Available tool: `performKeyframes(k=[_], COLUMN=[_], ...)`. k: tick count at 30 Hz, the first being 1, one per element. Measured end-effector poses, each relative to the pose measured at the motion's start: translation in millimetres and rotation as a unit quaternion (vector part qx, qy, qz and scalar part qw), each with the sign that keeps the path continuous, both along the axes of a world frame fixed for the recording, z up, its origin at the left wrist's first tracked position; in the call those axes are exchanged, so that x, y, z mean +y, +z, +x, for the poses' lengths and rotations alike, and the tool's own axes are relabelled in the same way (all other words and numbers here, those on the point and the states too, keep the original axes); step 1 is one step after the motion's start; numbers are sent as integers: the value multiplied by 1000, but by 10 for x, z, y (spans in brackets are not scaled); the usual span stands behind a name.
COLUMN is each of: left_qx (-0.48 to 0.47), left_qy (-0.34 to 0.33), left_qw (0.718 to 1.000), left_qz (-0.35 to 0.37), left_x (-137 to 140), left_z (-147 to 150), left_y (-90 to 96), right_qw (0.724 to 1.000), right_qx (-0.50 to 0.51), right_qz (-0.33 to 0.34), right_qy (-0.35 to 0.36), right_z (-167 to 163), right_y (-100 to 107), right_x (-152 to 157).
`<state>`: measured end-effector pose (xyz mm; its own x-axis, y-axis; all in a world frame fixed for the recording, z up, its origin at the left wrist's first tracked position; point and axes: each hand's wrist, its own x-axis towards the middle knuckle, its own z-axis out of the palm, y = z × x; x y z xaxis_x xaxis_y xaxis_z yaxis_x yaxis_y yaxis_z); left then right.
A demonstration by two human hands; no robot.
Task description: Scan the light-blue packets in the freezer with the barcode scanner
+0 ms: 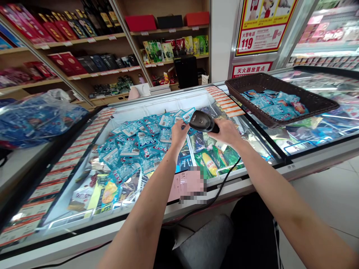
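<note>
Left hand point(178, 133) fingers pinched on a small blue snack packet point(187, 115), barcode side up, frame centre. Right hand point(227, 131) fingers wrapped around the grip of a black barcode scanner point(202, 121), scanner head just beside the packet, pointing left at it. Scanner cable point(221, 186) drops from the right hand toward the lower centre, across the freezer's front edge.

Surface: an open chest freezer point(252, 175) with a white rim, filling mid frame. Inside on the left, a heap of matching blue packets point(134, 145); on the right, green and yellow ice-cream wrappers point(213, 158). Price labels point(70, 153) in orange-white strips line the left lid frame. A pink card point(187, 185), partly blurred, sits on the front rim between the forearms.

Room: a shop. Wooden shelves point(92, 37) in the upper left carry red and dark boxed goods. A black monitor back point(186, 71) stands at upper centre. A fire notice poster point(262, 26) reading 119 is at the upper right.

Around: a dark woven basket point(308, 99) with more blue packets rests on the glass lid at the right, well apart from the hands. A clear plastic bag point(36, 116) of blue packets sits at the far left.

Both forearms reach up from the bottom edge and converge over the freezer opening. The left wrist is straight, the right wrist bent inward. Nothing blocks the packet or the scanner.
</note>
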<state>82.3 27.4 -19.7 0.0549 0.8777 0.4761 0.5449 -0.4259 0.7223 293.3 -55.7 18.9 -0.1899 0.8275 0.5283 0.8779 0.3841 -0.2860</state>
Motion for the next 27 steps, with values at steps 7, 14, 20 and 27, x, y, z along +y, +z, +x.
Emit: performKeyframes(k=[7,14,20,27], left_qx=[-5,6,17,57], left_qy=[-6,-5,5,41], left_qw=[1000,1000,1000,997], left_qz=[-3,-5,-5,17], left_x=[-29,-29,-50,0], left_z=[2,4,11,1], left_y=[14,19,38,0], right_qw=[1000,1000,1000,999], right_qx=[-3,4,9,-21], right_qz=[-4,-8,-6,-20], right_qy=[-1,6,-2,-43], right_z=[3,1,2,0], right_y=[1,-4,-8,-11], right_x=[1,5,9,15])
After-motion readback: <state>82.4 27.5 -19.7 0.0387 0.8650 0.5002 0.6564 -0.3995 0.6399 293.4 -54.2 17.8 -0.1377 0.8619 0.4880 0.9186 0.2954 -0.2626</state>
